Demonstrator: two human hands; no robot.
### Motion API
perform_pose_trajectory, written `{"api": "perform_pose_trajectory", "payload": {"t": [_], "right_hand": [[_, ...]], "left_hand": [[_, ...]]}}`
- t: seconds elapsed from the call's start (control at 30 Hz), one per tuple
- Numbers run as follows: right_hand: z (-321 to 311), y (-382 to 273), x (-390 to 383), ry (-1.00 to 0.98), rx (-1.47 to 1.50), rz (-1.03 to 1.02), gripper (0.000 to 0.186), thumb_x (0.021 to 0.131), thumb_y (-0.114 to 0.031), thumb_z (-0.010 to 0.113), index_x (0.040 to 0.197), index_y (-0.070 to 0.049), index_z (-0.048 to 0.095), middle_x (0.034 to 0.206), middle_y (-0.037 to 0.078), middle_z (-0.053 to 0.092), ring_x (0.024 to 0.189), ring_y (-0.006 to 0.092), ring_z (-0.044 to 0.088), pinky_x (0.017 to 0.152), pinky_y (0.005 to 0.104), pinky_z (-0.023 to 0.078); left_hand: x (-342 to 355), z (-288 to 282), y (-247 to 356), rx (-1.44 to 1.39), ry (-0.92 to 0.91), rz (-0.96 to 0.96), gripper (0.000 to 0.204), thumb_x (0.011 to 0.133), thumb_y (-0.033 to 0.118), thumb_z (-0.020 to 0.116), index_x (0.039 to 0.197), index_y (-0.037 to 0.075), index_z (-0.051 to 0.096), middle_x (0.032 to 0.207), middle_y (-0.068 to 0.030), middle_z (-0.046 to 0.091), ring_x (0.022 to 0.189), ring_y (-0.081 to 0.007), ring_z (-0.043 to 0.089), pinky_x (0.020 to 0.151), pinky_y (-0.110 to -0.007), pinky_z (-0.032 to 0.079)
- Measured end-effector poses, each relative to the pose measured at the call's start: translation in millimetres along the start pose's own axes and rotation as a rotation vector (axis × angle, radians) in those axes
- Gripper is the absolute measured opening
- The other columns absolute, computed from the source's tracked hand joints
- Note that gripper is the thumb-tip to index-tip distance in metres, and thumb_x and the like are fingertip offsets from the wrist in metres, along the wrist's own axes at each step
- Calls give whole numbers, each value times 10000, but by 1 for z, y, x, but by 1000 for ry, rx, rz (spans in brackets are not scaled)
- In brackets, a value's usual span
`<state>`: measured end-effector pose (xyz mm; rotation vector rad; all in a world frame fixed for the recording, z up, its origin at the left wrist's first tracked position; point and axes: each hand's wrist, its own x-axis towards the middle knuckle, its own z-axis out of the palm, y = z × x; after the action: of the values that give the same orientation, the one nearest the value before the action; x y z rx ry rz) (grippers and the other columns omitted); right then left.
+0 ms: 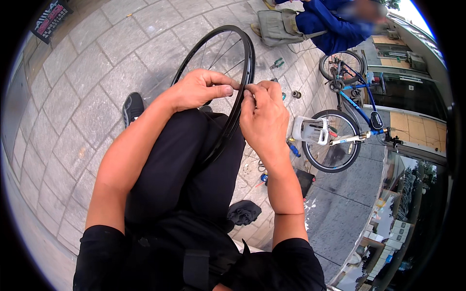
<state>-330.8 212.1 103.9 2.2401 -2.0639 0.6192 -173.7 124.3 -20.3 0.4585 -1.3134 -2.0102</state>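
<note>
A black spoked bicycle wheel (251, 53) stands on edge against my legs, tilted, its rim running up between my hands. At the rim's left side is my left hand (200, 91), with the forefinger reaching the rim and the thumb close below it. My right hand (264, 112) is closed at the right side of the same rim, thumb and forefinger pinching its edge opposite the left fingertips. Whether a thin tyre edge or something small lies between the fingertips is hidden. The wheel's lower part disappears between my black-trousered legs (162, 160).
To the right, a blue bicycle (357, 104) lies by a white plastic container (309, 130). Green-handled pliers (277, 63) and a dark cloth (244, 212) are on the paving. Another person in blue (335, 22), with a grey bag (279, 26), is beyond the wheel.
</note>
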Motion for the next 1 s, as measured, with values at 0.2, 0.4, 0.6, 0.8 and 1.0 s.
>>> {"api": "perform_pose_trajectory", "payload": {"t": [0.2,0.4,0.6,0.8,1.0], "right_hand": [[2,6,-1,4,74,4,130,949,-99,718,1056,-37,755,1067,129,684,820,360,726,707,445,587],[3,6,-1,-1,60,2,141,953,-92,715,1074,-34,759,1065,128,686,828,353,728,709,440,586],[-5,-5,-3,-46,65,61,176,976,-89,696,1134,-28,742,1130,172,701,861,368,741,732,445,594],[-2,-2,-14,-52,32,20,221,988,-78,674,1191,-1,717,1162,200,709,841,370,749,743,428,601],[1,-7,-16,-52,221,169,217,991,-51,653,1187,19,714,1145,201,704,823,311,749,711,392,596]], "left_hand": [[0,-1,4,-1,-4,-37,321,1031,182,735,1288,-9,742,1205,-84,773,1118,-132,690,1019,-306,542],[0,-2,2,-38,-10,-38,331,1028,191,742,1291,-10,742,1208,-86,772,1129,-133,688,1027,-305,541],[3,-3,-6,-54,7,-4,302,1022,186,753,1269,11,754,1111,-20,773,985,-71,665,852,-248,541],[6,-5,-11,-59,8,-23,297,1028,155,736,1279,-4,744,1173,-62,777,1095,-123,694,976,-291,556],[10,-7,-18,-26,-20,32,284,1030,137,725,1263,-25,743,1176,-87,774,1107,-133,695,1010,-310,552]]}}
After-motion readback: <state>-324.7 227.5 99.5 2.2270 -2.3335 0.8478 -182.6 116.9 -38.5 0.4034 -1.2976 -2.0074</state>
